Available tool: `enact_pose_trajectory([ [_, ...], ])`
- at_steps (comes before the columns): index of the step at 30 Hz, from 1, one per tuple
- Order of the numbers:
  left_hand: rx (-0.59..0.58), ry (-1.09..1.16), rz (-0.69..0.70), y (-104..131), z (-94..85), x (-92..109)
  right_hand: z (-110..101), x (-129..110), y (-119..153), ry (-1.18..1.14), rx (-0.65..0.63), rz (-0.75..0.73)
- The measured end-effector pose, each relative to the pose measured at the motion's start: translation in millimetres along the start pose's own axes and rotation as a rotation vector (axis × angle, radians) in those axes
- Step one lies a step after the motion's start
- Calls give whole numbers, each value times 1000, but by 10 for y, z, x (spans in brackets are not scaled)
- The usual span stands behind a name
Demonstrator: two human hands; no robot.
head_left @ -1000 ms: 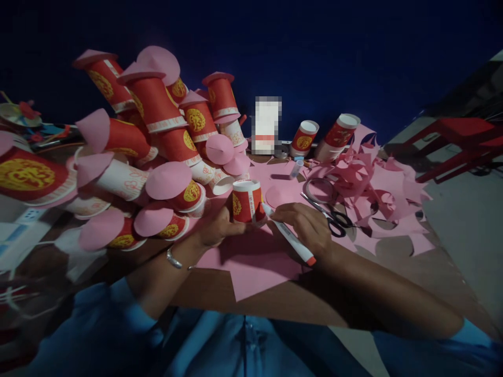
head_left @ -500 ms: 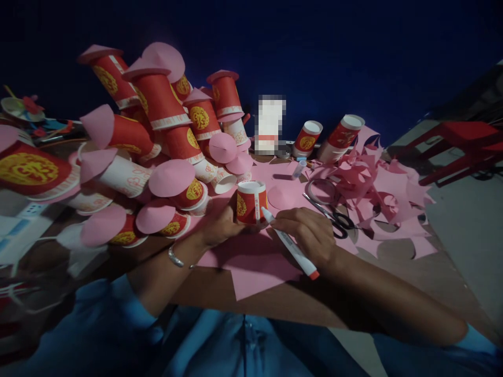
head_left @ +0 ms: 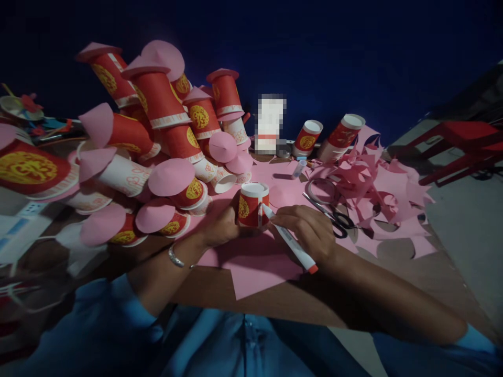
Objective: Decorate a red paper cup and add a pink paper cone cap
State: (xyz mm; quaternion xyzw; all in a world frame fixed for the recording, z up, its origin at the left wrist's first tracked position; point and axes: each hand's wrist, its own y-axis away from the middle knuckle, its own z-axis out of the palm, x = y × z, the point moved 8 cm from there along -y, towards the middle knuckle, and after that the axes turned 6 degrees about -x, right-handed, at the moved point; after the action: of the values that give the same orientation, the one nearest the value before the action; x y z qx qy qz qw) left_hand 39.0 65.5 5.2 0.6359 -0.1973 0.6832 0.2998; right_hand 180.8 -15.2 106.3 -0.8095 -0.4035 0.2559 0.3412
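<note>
A red paper cup [head_left: 249, 208] with a gold emblem and a white rim stands upright over the pink paper [head_left: 267, 272], its bottom end facing up or its mouth, I cannot tell which. My left hand [head_left: 223, 224] is closed round its left side and lower edge. My right hand [head_left: 308, 230] grips a white marker [head_left: 293, 245] with a red end, tip against the white vertical strip on the cup. Behind the marker a pink paper cone [head_left: 283, 196] lies on the sheet. Scissors [head_left: 334, 214] with black handles rest to the right of my right hand.
Several red and white cups with pink cone tops [head_left: 157, 99] pile up on the left. Pink paper scraps [head_left: 393, 183] heap on the right. Two red cups [head_left: 308, 139] stand at the back, near a glue stick [head_left: 299, 169]. A red stool [head_left: 459, 139] is beyond the table.
The cup has shifted slightly right and turned a little, so its white strip sits further right. The marker tip stays against it, and its red end has risen slightly.
</note>
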Motion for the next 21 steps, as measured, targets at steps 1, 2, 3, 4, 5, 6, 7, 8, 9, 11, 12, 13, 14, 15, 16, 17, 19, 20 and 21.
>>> enact_pose_trajectory([
  [1,-4,-7,0,1,1,-1,-1,-2,-2,0,-2,0],
  [2,-1,-16,0,2,-5,-6,-1,-3,-5,-1,-5,2],
  [3,4,-22,2,2,-14,-11,-3,-2,-9,0,-7,4],
  [4,11,-21,7,3,-25,-16,-2,-2,-14,-1,-12,6],
  [5,11,-15,12,3,-31,-22,-1,-2,-20,-4,-17,7],
  [6,5,-6,14,1,-31,-32,-4,-7,-26,-6,-18,4],
  [7,-1,4,15,-1,-31,-43,-4,-10,-30,-8,-22,2],
  [8,-4,13,15,-3,-32,-55,-3,-14,-34,-8,-26,1],
  [9,-3,23,13,-5,-35,-68,3,-17,-37,-10,-35,0],
  [11,-4,52,4,-9,-35,-93,13,-24,-38,-12,-47,-1],
  [12,-4,67,3,-10,-34,-100,13,-30,-37,-13,-45,-5],
  [13,-5,76,3,-11,-31,-104,14,-34,-35,-13,-44,-7],
  [14,-4,79,5,-11,-29,-103,16,-39,-32,-11,-45,-10],
  [15,4,79,7,-10,-32,-99,18,-42,-30,-11,-46,-12],
  [16,10,78,5,-8,-34,-96,19,-44,-28,-14,-46,-13],
  [17,16,79,2,-4,-36,-93,23,-44,-27,-20,-52,-10],
  [19,21,93,-7,3,-32,-86,34,-42,-27,-30,-70,-2],
  [20,22,96,-7,5,-30,-79,35,-44,-28,-30,-75,-1],
  [21,24,92,-3,6,-30,-66,35,-47,-30,-28,-77,0],
])
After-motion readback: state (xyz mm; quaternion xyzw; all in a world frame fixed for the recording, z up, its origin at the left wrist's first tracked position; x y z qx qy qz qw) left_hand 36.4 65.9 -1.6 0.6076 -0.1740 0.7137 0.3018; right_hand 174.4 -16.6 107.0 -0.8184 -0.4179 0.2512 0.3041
